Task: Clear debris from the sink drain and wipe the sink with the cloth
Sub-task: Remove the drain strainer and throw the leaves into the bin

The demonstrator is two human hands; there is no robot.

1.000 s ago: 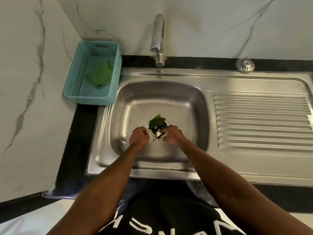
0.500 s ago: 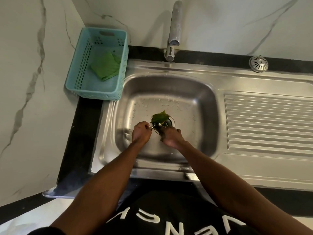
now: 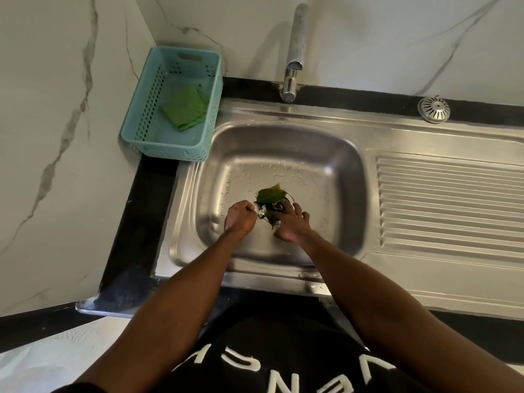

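Both hands down in the sink (image 3: pixel 351 165) basin, either side of the drain (image 3: pixel 286 201). Debris sits right on the drain opening — a clump of green leaves (image 3: pixel 269 195) with a small crumpled silvery scrap (image 3: pixel 261 213) at its near-left edge. Left hand (image 3: pixel 240 216) is curled into a fist touching that scrap; it looks pinched against the scrap, though whether the fingertips actually have it I cannot tell. Right hand (image 3: pixel 292 224) lies with fingers spread over the near-right side of the clump, pressing or gathering, not closed on anything. Water beads on the basin floor, so the leaves are likely wet: light, limp, apt to cling to the steel and tear if pulled by a tip. Best taken by scooping under the whole clump from both sides, or by the stems where they bunch over the drain. The scrap should be light and crushable — a pinch would do. Cloth (image 3: pixel 185 110), green and folded, lies in the teal basket (image 3: pixel 136 126) on the counter left of the sink, untouched; soft, easily grabbed anywhere. Wiping not yet begun.
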